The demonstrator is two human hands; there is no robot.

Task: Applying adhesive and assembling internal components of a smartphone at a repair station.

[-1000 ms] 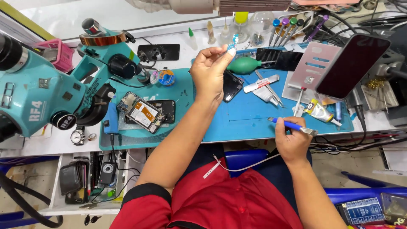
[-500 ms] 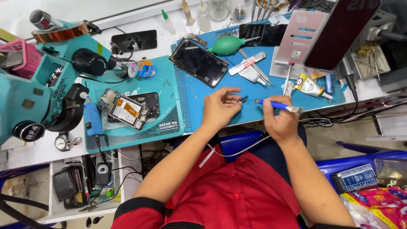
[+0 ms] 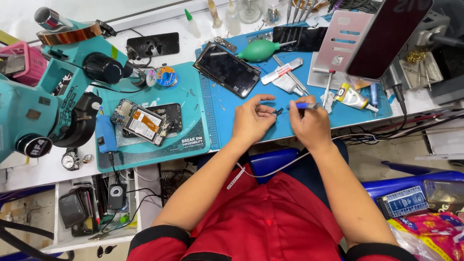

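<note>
A: Looking down, what does the left hand (image 3: 252, 121) hold?

B: It pinches a tiny dark metal part (image 3: 279, 111) between thumb and finger. The fingers are nearly closed around it. The part sits just above the flat blue rubber work mat (image 3: 251, 104), near the front edge.

A: And the right hand (image 3: 310, 124)?

B: It is closed around a thin blue-handled tool (image 3: 305, 105). The tool lies sideways, and its tip points left, toward the tiny part.

A: So which way is the part from the right hand?

B: To its left, very near. The tip is just beside the part. I cannot tell if they touch. The left hand is nearer, because it already has the part.

A: What else is close by?

B: A black phone screen with a thin frame (image 3: 227, 69) lies tilted on the mat, further back from the left hand. A small tube of glue with a yellow label (image 3: 352, 96) lies to the right. An opened phone showing its insides (image 3: 141, 122) rests on the teal mat (image 3: 188, 145), well apart.
</note>
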